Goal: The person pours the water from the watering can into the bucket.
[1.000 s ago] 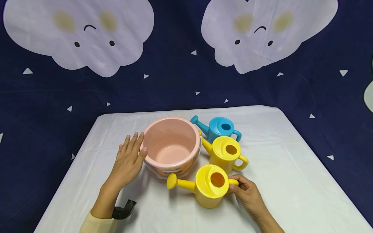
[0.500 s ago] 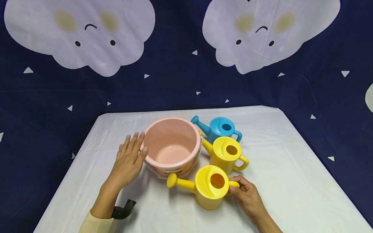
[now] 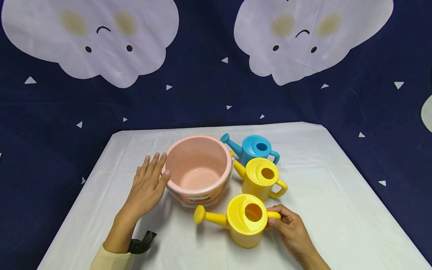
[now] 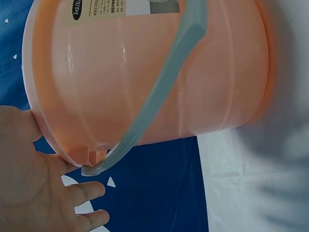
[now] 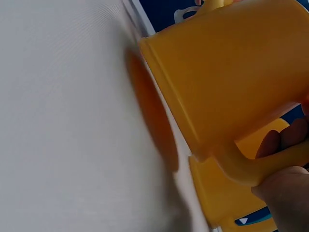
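Observation:
My right hand pinches the handle of a yellow watering can between thumb and fingers. In the right wrist view the can's base is just off the white cloth, with its shadow beside it. Its spout points left, in front of a pink bucket. At the bucket's left rim, my left hand lies with straight fingers. The left wrist view shows that hand's fingers at the rim, near the end of the bucket's grey carrying handle. Inside, the bucket holds nothing but small droplets.
Right of the bucket stands a second yellow watering can, its spout close to the bucket's side. Behind it is a blue watering can. White cloth covers the table. A dark blue backdrop with clouds hangs behind.
The yellow watering can in my right hand has shifted slightly nearer to me and to the right. My left hand and the bucket stay in place.

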The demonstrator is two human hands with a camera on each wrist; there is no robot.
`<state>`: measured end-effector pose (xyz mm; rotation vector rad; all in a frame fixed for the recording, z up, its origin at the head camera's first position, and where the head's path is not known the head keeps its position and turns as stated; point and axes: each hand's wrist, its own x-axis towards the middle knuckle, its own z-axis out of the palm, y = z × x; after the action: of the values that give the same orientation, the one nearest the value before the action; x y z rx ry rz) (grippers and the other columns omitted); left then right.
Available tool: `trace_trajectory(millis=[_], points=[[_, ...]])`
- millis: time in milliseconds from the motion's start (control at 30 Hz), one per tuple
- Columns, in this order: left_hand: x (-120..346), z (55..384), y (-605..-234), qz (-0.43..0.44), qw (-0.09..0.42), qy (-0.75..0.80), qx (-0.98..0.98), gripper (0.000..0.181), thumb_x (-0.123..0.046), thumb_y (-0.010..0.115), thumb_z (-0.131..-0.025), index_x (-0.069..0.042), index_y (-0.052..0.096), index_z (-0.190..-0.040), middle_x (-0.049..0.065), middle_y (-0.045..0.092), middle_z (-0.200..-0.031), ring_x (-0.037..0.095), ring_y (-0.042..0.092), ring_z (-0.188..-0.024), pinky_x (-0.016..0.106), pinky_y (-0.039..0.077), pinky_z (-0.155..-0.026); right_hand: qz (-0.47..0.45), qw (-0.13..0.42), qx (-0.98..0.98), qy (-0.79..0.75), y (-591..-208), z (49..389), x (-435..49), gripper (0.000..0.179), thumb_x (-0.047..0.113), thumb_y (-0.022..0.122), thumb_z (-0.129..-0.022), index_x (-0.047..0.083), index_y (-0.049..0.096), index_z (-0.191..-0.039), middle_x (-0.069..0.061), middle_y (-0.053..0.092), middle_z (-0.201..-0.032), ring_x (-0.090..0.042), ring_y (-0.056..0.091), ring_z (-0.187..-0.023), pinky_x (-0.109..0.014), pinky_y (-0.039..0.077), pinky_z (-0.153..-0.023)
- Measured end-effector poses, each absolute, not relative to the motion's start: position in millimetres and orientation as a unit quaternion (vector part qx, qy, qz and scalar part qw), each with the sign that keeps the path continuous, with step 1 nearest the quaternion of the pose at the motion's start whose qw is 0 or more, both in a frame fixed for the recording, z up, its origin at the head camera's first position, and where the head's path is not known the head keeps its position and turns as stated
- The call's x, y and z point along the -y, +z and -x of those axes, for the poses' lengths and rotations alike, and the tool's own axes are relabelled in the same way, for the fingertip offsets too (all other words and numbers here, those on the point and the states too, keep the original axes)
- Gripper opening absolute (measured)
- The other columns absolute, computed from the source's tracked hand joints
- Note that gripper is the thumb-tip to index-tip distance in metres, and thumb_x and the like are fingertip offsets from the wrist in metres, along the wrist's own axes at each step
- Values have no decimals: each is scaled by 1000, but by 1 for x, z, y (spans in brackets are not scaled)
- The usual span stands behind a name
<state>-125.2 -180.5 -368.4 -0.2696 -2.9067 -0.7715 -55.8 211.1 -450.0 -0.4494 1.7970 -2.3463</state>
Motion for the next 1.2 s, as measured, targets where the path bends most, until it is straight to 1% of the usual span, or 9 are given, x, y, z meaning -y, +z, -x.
trace_trajectory(millis=[133, 333, 767, 967, 1200], points=[[181, 125, -368, 90, 59, -253, 961, 59, -48, 26, -101, -21, 14, -153, 13, 12, -160, 36, -2, -148, 64, 0, -113, 151, 80, -605, -778, -442, 54, -212, 25, -6, 46, -95, 5, 61, -111, -1, 65, -112, -8, 63, -98, -25, 55, -82], [181, 125, -368, 90, 56, -253, 962, 59, -48, 26, -101, -22, 14, -153, 13, 12, -160, 37, -2, -148, 65, 0, -113, 147, 88, -615, -770, -430, 52, -213, 23, -5, 48, -94, 5, 61, -109, 1, 65, -111, -6, 63, -98, -25, 55, -82], [183, 126, -369, 89, 60, -253, 962, 59, -48, 26, -101, -22, 13, -153, 14, 12, -160, 36, -3, -148, 65, 1, -113, 169, 88, -624, -758, -400, 52, -218, 25, -8, 43, -95, -1, 58, -114, -3, 65, -110, -8, 63, -93, -26, 55, -79], [184, 126, -370, 89, 60, -255, 961, 59, -48, 26, -101, -22, 13, -153, 13, 11, -160, 36, -3, -148, 65, 0, -113, 174, 81, -623, -758, -389, 55, -222, 28, -9, 43, -94, 2, 60, -114, -2, 66, -107, -8, 63, -93, -26, 55, -79], [184, 126, -370, 88, 57, -255, 961, 59, -48, 25, -101, -23, 12, -153, 13, 10, -160, 36, -4, -148, 64, -1, -113, 186, 68, -629, -752, -382, 57, -224, 29, -10, 42, -94, 2, 60, -113, 1, 66, -103, -8, 63, -90, -24, 54, -78]])
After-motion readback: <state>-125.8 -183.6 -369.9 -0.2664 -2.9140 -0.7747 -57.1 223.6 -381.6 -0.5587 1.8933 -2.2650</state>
